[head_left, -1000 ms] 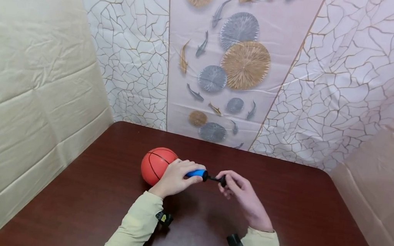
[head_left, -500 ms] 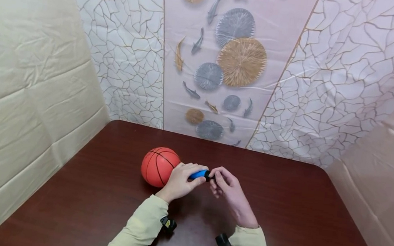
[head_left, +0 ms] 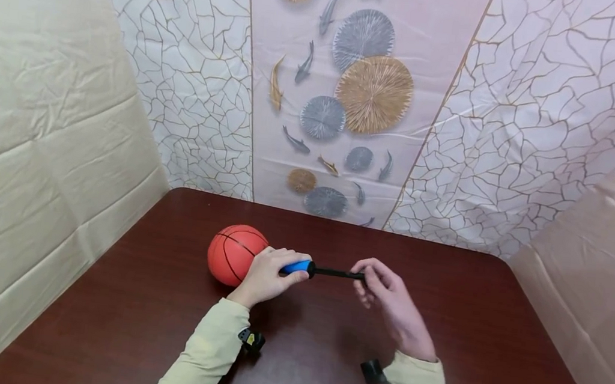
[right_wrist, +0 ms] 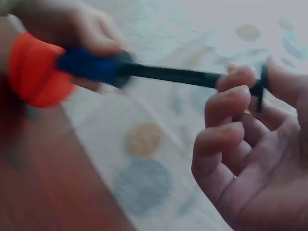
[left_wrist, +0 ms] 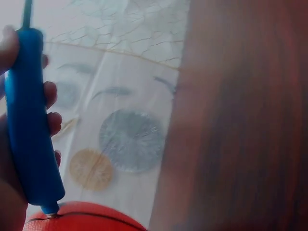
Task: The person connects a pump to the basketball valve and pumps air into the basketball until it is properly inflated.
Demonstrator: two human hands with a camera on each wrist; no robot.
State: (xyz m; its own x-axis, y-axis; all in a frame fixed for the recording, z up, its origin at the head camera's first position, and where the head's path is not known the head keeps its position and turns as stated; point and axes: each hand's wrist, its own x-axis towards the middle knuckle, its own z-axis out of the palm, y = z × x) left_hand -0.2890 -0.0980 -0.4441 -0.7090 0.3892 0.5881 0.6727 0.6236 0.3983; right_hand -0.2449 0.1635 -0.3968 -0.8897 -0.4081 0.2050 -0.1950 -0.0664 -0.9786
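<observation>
My left hand (head_left: 268,274) grips the blue barrel of a hand pump (left_wrist: 33,115). At its lower end in the left wrist view, the pump's tip meets the red basketball (head_left: 231,255), which has dark seam lines. My right hand (head_left: 391,301) pinches the black end of the pump's rod between thumb and fingers. In the right wrist view the black rod (right_wrist: 175,77) stands well out of the barrel, with a flat disc at its end by my thumb. Whether the needle is inside the ball is hard to tell.
A dark reddish-brown table (head_left: 465,325) lies under the hands. Patterned cloth (head_left: 315,156) with fish and round motifs hangs behind it. Cream fabric (head_left: 46,135) walls the left side, and more fabric (head_left: 595,257) the right.
First my right hand moved left, pushing the rod in against the barrel. Since then it has drawn right, and the rod is longer. The pump and ball have shifted slightly left.
</observation>
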